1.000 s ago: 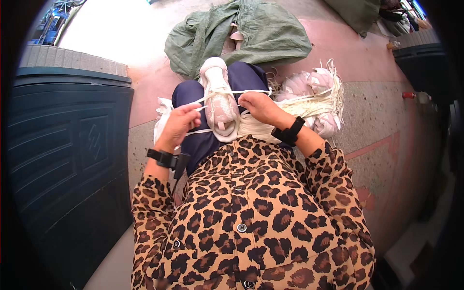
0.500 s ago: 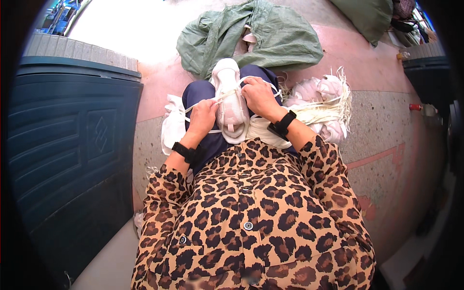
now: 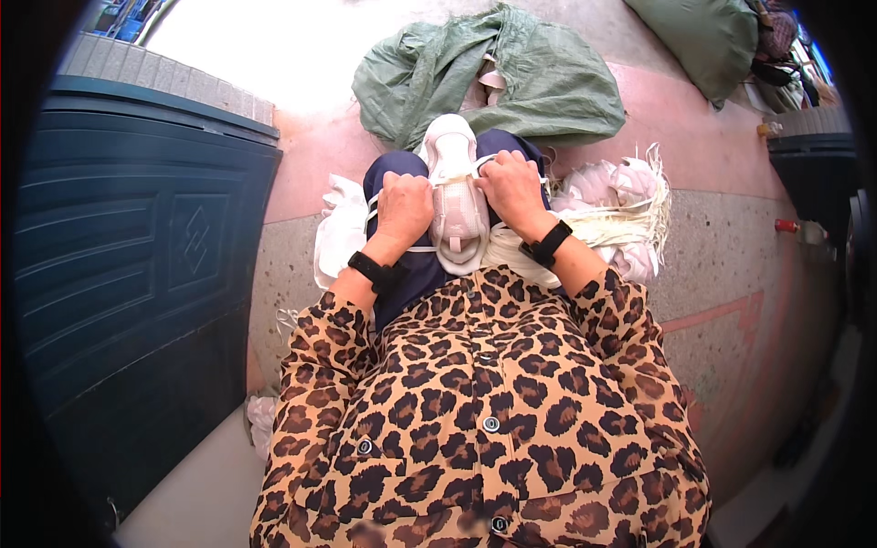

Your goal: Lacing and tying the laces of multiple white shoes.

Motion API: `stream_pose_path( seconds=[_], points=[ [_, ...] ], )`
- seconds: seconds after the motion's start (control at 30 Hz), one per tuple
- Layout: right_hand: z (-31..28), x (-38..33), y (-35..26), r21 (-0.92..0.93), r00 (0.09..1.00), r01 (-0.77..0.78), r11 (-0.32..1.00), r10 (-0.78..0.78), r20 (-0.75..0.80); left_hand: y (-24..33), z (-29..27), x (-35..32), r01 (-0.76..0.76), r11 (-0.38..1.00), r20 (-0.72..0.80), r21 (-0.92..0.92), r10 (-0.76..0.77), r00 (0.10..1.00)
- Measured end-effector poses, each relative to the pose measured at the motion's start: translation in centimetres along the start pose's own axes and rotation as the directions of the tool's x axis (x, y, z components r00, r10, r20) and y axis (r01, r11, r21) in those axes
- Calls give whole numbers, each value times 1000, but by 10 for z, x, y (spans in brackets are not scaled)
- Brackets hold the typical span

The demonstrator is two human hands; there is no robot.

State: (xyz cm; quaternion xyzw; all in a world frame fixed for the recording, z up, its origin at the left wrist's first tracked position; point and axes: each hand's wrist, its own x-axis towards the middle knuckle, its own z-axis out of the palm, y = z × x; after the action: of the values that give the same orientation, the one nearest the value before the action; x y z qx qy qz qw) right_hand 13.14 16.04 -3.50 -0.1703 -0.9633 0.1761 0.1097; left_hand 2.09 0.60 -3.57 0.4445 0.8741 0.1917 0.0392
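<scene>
While the left hand (image 3: 403,208) and right hand (image 3: 509,185) pinch the thin white lace (image 3: 482,164), the pale pink-and-white mesh shoe (image 3: 459,215) between them looks light, soft, best held at its heel (image 3: 460,267).

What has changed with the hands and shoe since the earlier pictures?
Left hand and right hand moved forward and inward, nearer the shoe. The right looks closed on a lace; the left's hold is now hidden. The shoe stayed on the lap, the green sack ahead.

The hands (image 3: 405,210) hide part of the lace (image 3: 422,248); the top edge crops the farther sack (image 3: 702,44).
</scene>
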Motion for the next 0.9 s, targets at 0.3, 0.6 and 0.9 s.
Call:
stream_pose_path(
  seconds=[0.3, 0.6, 0.9],
  points=[
    [-6, -6, -8, -109, 996, 33, 993, -23, 90, 11, -2, 8, 25, 998, -50, -50, -28, 998],
    [-2, -9, 1, -56, 948, 78, 995, -57, 313, 20, -7, -11, -41, 989, 17, 140, 40, 999],
    [5, -14, 19, 144, 968, 162, 976, -185, 169, 3, -8, -4, 23, 980, 68, -197, -9, 998]
  ],
)
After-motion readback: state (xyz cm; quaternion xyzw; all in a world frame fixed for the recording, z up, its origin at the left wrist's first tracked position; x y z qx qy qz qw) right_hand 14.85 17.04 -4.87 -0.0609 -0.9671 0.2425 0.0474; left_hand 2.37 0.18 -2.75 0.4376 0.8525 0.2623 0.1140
